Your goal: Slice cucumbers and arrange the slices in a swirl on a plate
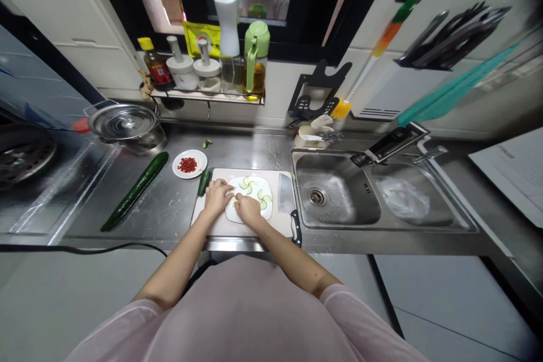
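Both my hands rest over a white plate (pixel 268 212) that sits on a pale cutting board (pixel 216 227). My left hand (pixel 217 197) is at the plate's left edge and my right hand (pixel 248 209) lies on its near part; their fingertips meet over cucumber slices (pixel 253 186) spread on the plate. Whether either hand pinches a slice is hidden by the fingers. A cucumber piece (pixel 204 182) lies at the board's left edge. A cleaver (pixel 286 195) lies on the board's right side.
A whole cucumber (pixel 136 190) lies on the steel counter at left, beside a small dish of red chilli (pixel 189 164). A lidded pot (pixel 127 124) stands behind it. The sink (pixel 339 195) is to the right. Bottles fill a shelf (pixel 212 96) at the back.
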Demonstrator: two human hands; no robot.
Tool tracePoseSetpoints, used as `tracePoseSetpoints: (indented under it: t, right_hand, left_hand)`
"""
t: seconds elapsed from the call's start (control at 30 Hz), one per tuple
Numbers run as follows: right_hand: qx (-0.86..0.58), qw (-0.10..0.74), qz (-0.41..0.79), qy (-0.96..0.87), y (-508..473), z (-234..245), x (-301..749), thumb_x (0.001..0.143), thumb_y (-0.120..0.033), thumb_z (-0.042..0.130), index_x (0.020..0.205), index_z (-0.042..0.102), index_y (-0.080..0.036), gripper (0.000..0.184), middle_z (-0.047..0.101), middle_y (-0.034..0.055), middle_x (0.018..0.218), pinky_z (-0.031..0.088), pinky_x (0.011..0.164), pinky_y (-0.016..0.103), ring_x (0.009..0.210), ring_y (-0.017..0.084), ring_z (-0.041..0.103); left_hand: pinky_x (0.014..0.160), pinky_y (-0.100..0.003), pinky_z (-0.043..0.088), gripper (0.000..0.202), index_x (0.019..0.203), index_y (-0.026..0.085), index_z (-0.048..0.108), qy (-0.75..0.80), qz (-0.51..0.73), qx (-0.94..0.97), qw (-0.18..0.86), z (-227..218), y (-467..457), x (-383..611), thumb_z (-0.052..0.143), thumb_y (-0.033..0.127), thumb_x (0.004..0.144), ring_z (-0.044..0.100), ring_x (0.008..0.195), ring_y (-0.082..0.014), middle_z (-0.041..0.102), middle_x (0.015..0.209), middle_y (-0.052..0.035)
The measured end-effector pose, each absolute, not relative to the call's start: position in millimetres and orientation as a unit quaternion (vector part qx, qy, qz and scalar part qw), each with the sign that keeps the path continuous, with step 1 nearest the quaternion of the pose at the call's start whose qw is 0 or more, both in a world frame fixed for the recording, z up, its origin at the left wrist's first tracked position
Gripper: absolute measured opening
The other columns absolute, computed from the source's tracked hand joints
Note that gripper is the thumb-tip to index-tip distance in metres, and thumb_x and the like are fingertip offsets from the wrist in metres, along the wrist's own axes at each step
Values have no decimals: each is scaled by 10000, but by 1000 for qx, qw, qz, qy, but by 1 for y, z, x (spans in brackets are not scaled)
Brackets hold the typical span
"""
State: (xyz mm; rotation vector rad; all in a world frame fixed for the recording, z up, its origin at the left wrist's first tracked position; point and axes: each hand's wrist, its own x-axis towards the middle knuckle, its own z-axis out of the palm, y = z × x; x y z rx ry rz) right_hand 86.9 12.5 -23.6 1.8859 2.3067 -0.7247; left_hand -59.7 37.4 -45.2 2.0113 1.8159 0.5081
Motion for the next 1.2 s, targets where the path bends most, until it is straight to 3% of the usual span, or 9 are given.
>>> tracePoseSetpoints:
  t: [0.97, 1.07, 1.2]
  right_hand:
    - [630, 29, -253, 734, 13, -18, 89, 929, -336, 426, 1182, 530, -224, 295, 682, 89, 1016, 400, 734, 286, 937, 216, 626]
    - [658, -59, -265, 702, 22, -5, 105, 913, -365, 450, 1171, 557, -230, 310, 684, 64, 949, 385, 691, 267, 862, 201, 620]
    - [682, -277, -257, 626, 35, 16, 152, 887, -395, 442, 1071, 616, -202, 318, 600, -2, 682, 359, 618, 241, 650, 155, 555]
  left_hand:
    - [899, -400, 376, 217, 944, 279, 747, 649, 216, 700, 205, -50, 37, -59, 653, 354, 764, 465, 1057, -277, 579, 1077, -80]
    - [892, -368, 409, 235, 933, 233, 737, 675, 332, 623, 215, -47, 36, -64, 623, 365, 775, 521, 988, -237, 606, 1006, -78]
    - [781, -289, 452, 346, 1029, 160, 674, 678, 537, 441, 240, -44, 30, -72, 537, 400, 821, 556, 771, -148, 639, 894, -57]
